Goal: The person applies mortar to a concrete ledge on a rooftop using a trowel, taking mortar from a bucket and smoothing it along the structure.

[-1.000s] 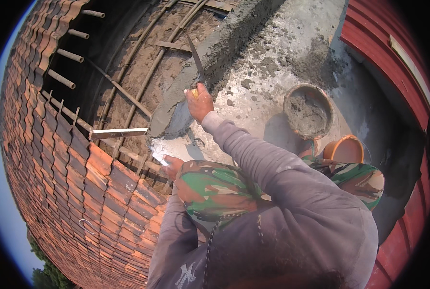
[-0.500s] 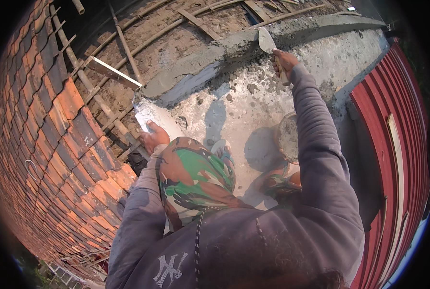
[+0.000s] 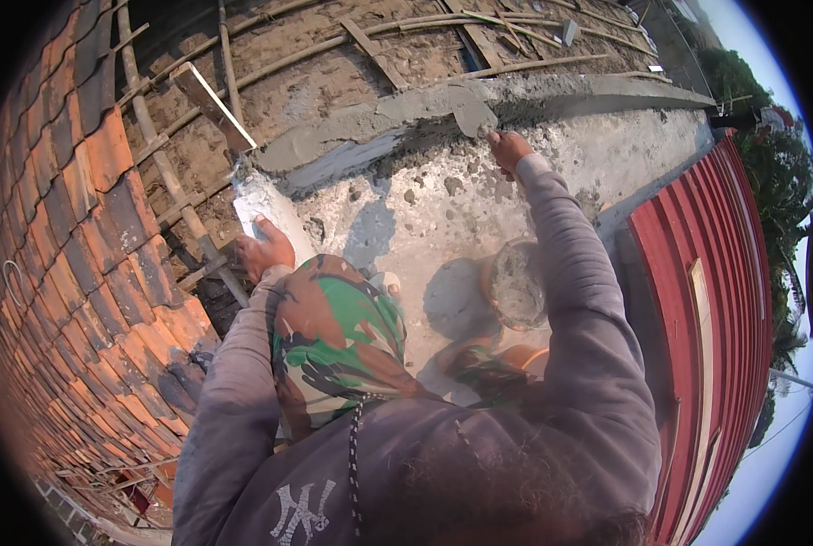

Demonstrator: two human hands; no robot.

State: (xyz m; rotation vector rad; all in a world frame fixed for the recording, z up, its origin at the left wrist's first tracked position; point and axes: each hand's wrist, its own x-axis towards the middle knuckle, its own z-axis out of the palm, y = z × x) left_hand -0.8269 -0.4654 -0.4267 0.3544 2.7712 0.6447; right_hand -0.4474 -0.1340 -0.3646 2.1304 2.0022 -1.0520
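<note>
My right hand point(image 3: 510, 151) is closed on a trowel point(image 3: 473, 113). Its blade, coated in grey mortar, lies against the near side of a mortar-covered ridge point(image 3: 352, 123), and the handle is mostly hidden by my fingers. Nearer to me on the left, my left hand point(image 3: 266, 249) leans on a white-faced ledge point(image 3: 259, 205), thumb apart from the fingers; nothing is seen held in it. Below my right forearm stands an orange-rimmed bucket point(image 3: 487, 287) of grey mortar, partly covered by the sleeve.
Orange roof tiles point(image 3: 106, 264) slope along the left, beside bamboo poles point(image 3: 165, 173). A white-edged board point(image 3: 215, 109) ends by the ridge. Bare earth with wood lies beyond it. Red corrugated sheeting point(image 3: 698, 273) borders the right side. Mortar crumbs dot the concrete slab point(image 3: 452, 218).
The trowel blade has come down from above the ridge onto its near side, and my right hand has turned with it. My left hand stays on the ledge. The whole view has shifted.
</note>
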